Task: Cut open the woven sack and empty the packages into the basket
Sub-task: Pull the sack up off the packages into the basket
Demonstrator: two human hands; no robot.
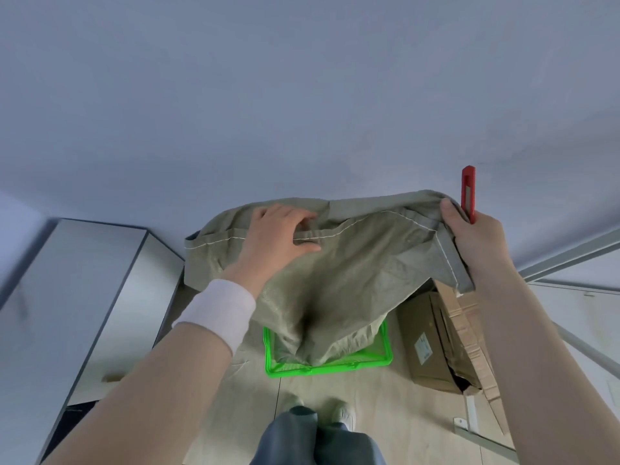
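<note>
Hanging from both hands, the woven sack (352,280) is held up in front of a pale wall, stitched seam uppermost, and its lower end droops into the green basket (335,365) on the floor (352,414). The fabric covers the inside of the basket, so what lies in it cannot be seen. The left hand (278,236), with a white wristband (218,310) on its wrist, grips the seam near the middle, fingers curled over a fold. The right hand (476,239) clutches the sack's right corner and also holds a red utility knife (468,193), which points upward. A cardboard box (432,340) with loose flaps stands just right of the basket. The person's shoes (342,412) are near the basket's front rim.
</note>
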